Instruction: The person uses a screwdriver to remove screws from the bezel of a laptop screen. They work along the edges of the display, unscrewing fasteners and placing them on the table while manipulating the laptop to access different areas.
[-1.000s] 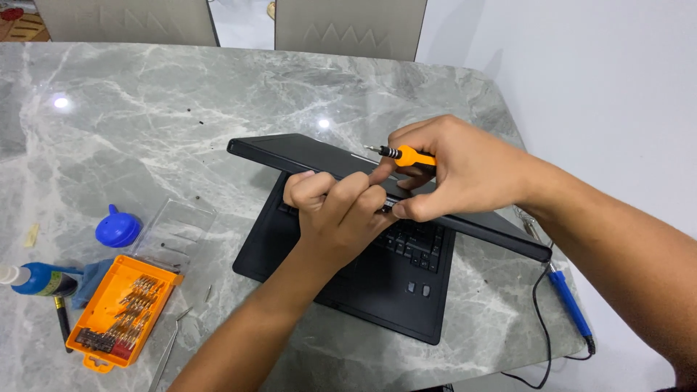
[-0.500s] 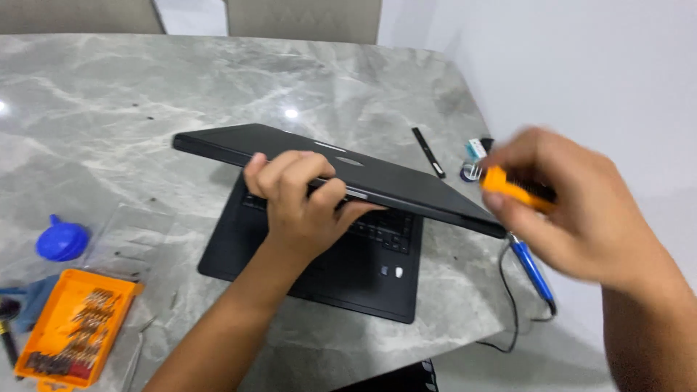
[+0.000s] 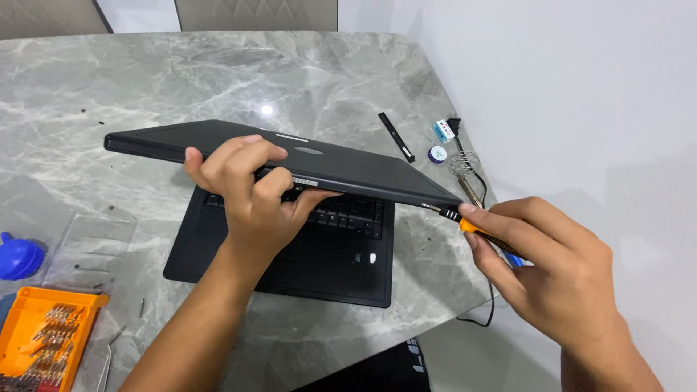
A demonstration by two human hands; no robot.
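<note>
**Laptop lid gripped, screwdriver tip at its corner**

A grey marble tabletop [image 3: 109, 80] carries a black laptop [image 3: 290, 261], its lid [image 3: 218, 141] tilted low over the keyboard. The left hand [image 3: 250, 189] is closed around the lid's front edge, fingers on top and thumb beneath. The right hand [image 3: 552, 268] is curled tight round an orange screwdriver [image 3: 472, 226], whose tip touches the lid's right corner. An orange bit case [image 3: 40, 337] lies at the left, near a blue cap [image 3: 18, 258]

home, marble dining table [image 3: 181, 80], chairs [image 3: 254, 13]
</note>
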